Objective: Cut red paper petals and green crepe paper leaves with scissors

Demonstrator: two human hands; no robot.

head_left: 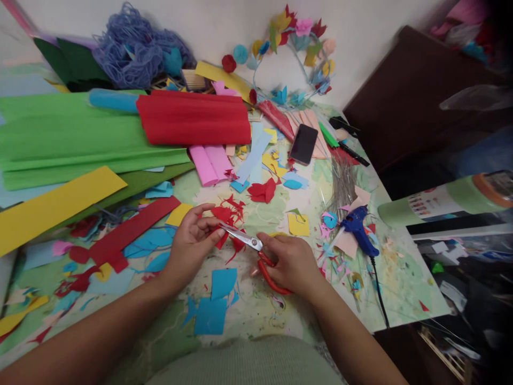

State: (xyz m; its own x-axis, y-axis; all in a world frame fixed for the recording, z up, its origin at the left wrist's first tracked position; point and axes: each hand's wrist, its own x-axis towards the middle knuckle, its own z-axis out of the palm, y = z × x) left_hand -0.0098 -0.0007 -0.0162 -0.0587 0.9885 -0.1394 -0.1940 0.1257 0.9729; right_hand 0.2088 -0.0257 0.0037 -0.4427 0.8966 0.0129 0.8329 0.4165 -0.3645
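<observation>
While right fingers point(269, 244) hold scissors point(253, 243) — blue squares point(210, 315) nearby, glue gun point(360, 230), phone point(304, 144)

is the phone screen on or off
Off, it seems: the phone shows a plain dark face with nothing lit on it.

Pale green top point(244, 366), fine ribbed texture, bottom centre of frame. Left forearm point(108, 318) bare, lower left; right forearm point(352, 331) bare, lower right. Left hand point(192, 238), right hand point(292, 262): both bare.
</observation>
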